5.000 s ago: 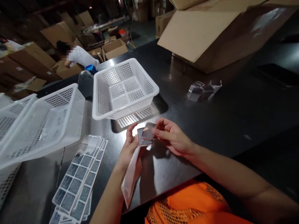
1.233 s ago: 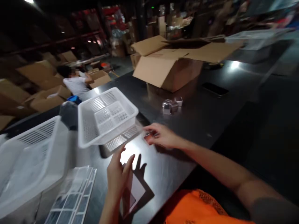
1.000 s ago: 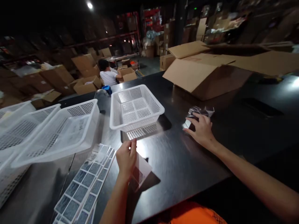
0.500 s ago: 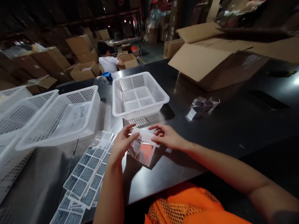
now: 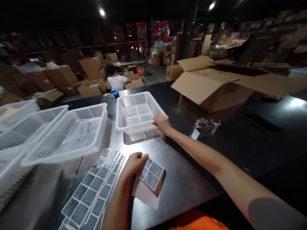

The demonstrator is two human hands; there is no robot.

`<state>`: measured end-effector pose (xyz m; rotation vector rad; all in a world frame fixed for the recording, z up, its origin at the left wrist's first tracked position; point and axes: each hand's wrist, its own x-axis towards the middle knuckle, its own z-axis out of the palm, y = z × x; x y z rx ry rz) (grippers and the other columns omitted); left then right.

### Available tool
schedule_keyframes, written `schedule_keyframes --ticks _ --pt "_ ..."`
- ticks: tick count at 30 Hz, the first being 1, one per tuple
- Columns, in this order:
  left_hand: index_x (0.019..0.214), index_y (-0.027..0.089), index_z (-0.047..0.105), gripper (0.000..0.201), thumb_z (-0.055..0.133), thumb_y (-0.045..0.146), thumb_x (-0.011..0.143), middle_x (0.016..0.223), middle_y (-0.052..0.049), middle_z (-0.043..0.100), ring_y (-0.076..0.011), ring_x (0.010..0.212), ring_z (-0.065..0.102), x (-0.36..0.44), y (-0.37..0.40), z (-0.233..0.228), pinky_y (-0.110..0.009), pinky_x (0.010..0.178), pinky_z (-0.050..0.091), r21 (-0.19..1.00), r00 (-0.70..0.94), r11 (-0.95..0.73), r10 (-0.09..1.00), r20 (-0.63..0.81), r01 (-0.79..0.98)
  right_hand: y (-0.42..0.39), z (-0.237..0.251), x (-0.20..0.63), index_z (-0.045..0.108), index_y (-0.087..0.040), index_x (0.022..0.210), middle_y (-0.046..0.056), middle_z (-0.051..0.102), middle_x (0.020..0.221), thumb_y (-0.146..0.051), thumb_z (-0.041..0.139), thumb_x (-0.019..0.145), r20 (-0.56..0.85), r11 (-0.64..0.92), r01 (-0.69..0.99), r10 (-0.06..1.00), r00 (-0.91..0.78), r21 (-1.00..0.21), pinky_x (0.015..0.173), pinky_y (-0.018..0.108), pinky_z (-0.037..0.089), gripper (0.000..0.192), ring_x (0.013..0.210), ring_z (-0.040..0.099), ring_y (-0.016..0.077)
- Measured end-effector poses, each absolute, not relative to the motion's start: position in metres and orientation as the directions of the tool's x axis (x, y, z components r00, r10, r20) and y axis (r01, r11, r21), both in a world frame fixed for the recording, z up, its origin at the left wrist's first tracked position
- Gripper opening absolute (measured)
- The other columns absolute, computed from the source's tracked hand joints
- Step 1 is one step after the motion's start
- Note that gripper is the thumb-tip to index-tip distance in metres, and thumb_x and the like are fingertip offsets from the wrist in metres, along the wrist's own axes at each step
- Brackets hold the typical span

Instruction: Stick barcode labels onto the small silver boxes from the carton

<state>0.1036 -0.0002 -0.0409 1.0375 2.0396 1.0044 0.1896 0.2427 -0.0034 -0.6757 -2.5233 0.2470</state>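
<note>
My left hand (image 5: 137, 163) pinches a small packet (image 5: 152, 175) by its upper left edge. Its face shows dark grey squares framed in white, and a pale flap hangs below it. At the near right corner of a white plastic basket (image 5: 124, 126), my right hand (image 5: 164, 124) has its fingers curled over the rim. No items show inside this basket. Left of my left forearm lie overlapping sheets (image 5: 88, 195) printed with the same kind of grey squares, partly hidden by that arm.
More white baskets (image 5: 97, 140) stand on the left, one with printed clear bags in it. An opened cardboard box (image 5: 211, 92) is at the back right, with crumpled shiny pieces (image 5: 203, 126) before it. Beyond the metal table, a person (image 5: 117, 81) works among cartons.
My right hand has left the packet and moved forward to the basket's rim. My left hand alone keeps the packet, now turned with its grey squares showing. The view has tilted up.
</note>
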Motion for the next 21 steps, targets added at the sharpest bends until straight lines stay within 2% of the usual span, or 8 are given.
schedule_keyframes --ticks 2,5,8,10,13,17,21 --pt "0.052 0.024 0.048 0.043 0.058 0.053 0.081 0.047 0.001 0.049 -0.0170 0.052 0.050 0.107 0.003 -0.042 -0.029 0.053 0.033 0.781 -0.497 0.469 0.834 -0.238 0.413 0.240 -0.003 0.163 0.064 -0.018 0.094 0.005 0.067 0.096 -0.017 0.064 0.094 0.481 0.865 0.385 0.500 -0.720 -0.322 0.085 0.032 0.037 0.001 0.097 0.051 0.0195" --pt "0.057 0.021 0.057 0.038 0.056 0.047 0.084 0.059 -0.004 0.062 -0.0203 0.065 0.059 0.111 0.006 -0.042 -0.031 0.061 0.037 0.689 -0.543 0.559 0.792 -0.279 0.462 0.245 0.001 0.128 0.061 -0.019 0.084 0.003 0.064 0.086 -0.017 0.063 0.094 0.520 0.858 0.346 0.507 -0.687 -0.379 0.075 0.028 0.034 0.011 0.088 0.049 0.0178" --pt "0.074 0.019 0.072 0.038 0.055 0.051 0.085 0.081 -0.012 0.075 -0.0267 0.081 0.069 0.111 0.010 -0.044 -0.034 0.069 0.043 0.636 -0.572 0.626 0.750 -0.332 0.452 0.266 0.004 0.102 0.060 -0.018 0.075 0.008 0.063 0.081 -0.014 0.063 0.089 0.508 0.820 0.377 0.566 -0.649 -0.432 0.071 0.031 0.034 0.014 0.086 0.052 0.0229" --pt "0.085 0.019 0.077 0.041 0.055 0.054 0.085 0.093 -0.016 0.079 -0.0319 0.091 0.072 0.109 0.014 -0.046 -0.038 0.074 0.048 0.628 -0.561 0.641 0.743 -0.365 0.441 0.285 0.006 0.088 0.064 -0.016 0.082 0.014 0.066 0.087 -0.019 0.062 0.089 0.500 0.785 0.431 0.617 -0.607 -0.445 0.073 0.035 0.035 0.008 0.091 0.054 0.0282" --pt "0.098 0.018 0.079 0.048 0.051 0.055 0.088 0.105 -0.020 0.078 -0.0364 0.104 0.072 0.107 0.021 -0.045 -0.043 0.084 0.052 0.616 -0.532 0.646 0.749 -0.396 0.451 0.300 0.015 0.071 0.069 -0.013 0.098 0.018 0.069 0.100 -0.029 0.060 0.094 0.507 0.753 0.559 0.651 -0.564 -0.346 0.077 0.037 0.037 0.019 0.097 0.056 0.0312" --pt "0.109 0.018 0.078 0.052 0.047 0.055 0.090 0.113 -0.020 0.077 -0.0380 0.111 0.070 0.108 0.024 -0.038 -0.048 0.093 0.052 0.606 -0.522 0.674 0.728 -0.445 0.423 0.287 0.038 0.039 0.070 -0.015 0.107 0.017 0.070 0.110 -0.027 0.053 0.098 0.493 0.809 0.569 0.558 -0.667 -0.145 0.079 0.038 0.034 0.023 0.106 0.054 0.0312" --pt "0.114 0.017 0.077 0.052 0.051 0.054 0.089 0.115 -0.022 0.076 -0.0389 0.114 0.069 0.110 0.024 -0.033 -0.049 0.096 0.051 0.633 -0.491 0.676 0.725 -0.483 0.376 0.274 0.048 0.009 0.069 -0.015 0.111 0.017 0.069 0.117 -0.022 0.051 0.099 0.396 0.798 0.596 0.577 -0.714 -0.086 0.082 0.040 0.034 0.022 0.112 0.053 0.0307"
